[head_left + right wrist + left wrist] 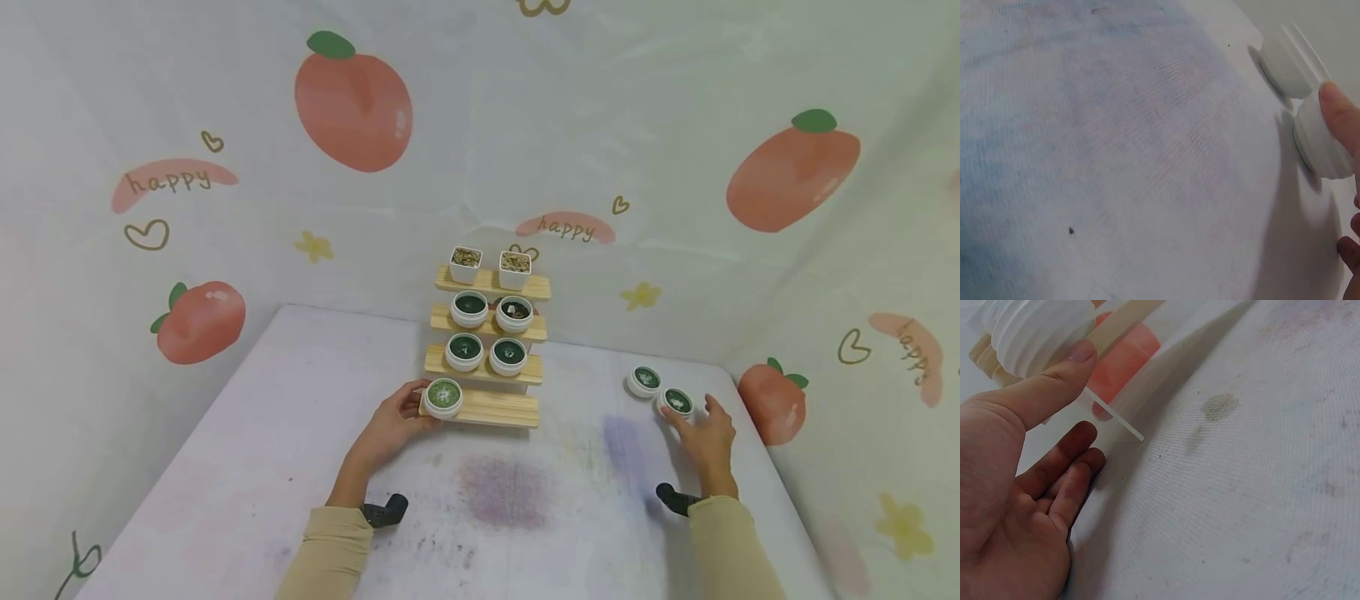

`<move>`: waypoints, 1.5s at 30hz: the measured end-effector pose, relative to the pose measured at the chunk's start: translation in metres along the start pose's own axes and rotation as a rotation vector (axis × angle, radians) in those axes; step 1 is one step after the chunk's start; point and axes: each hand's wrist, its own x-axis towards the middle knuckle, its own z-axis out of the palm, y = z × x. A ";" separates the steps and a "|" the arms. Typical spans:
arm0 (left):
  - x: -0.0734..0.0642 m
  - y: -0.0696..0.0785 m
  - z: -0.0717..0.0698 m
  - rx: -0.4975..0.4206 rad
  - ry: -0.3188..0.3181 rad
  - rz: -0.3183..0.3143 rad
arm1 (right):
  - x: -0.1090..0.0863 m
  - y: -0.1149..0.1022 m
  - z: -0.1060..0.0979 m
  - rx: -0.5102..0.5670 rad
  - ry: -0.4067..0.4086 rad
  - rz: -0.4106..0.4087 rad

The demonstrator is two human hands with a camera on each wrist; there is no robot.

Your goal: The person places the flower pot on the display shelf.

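Note:
In the head view, my left hand holds a small round white pot with a bright green top, at the left end of the lowest step of a wooden tiered stand. The left wrist view shows my thumb against the ribbed side of this white pot, the lower fingers bent beneath it. To the right, my right hand touches a white pot with a dark green top. Its thumb lies on the pot's side, while the index finger stands apart. A similar pot sits close beside it.
Pairs of round white pots stand on the two middle steps. On the top step are two square white pots. A white printed cloth wall rises behind the stained white table.

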 end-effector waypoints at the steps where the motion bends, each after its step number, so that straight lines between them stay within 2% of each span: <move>1: 0.000 0.000 0.000 0.001 0.001 0.001 | 0.001 0.000 0.001 -0.003 -0.006 -0.002; 5: 0.000 0.001 0.001 -0.001 0.007 0.004 | 0.002 -0.001 0.004 -0.001 -0.022 0.010; 14: -0.001 0.001 0.000 -0.010 0.004 0.008 | -0.002 -0.001 0.011 0.031 0.025 -0.025; 22: -0.002 0.002 -0.002 -0.015 0.007 0.002 | -0.013 -0.015 0.009 0.086 -0.002 0.014; 28: 0.000 -0.001 -0.001 -0.006 0.005 -0.010 | -0.026 -0.027 0.010 0.106 0.040 -0.075; 33: 0.000 0.000 0.000 -0.002 0.009 -0.015 | -0.043 -0.048 0.012 0.115 0.048 -0.169; 38: 0.000 0.000 0.000 -0.002 0.015 -0.010 | -0.059 -0.073 0.017 0.163 0.001 -0.265; 45: -0.003 0.002 0.002 -0.014 0.019 0.008 | -0.074 -0.101 0.026 0.219 -0.066 -0.325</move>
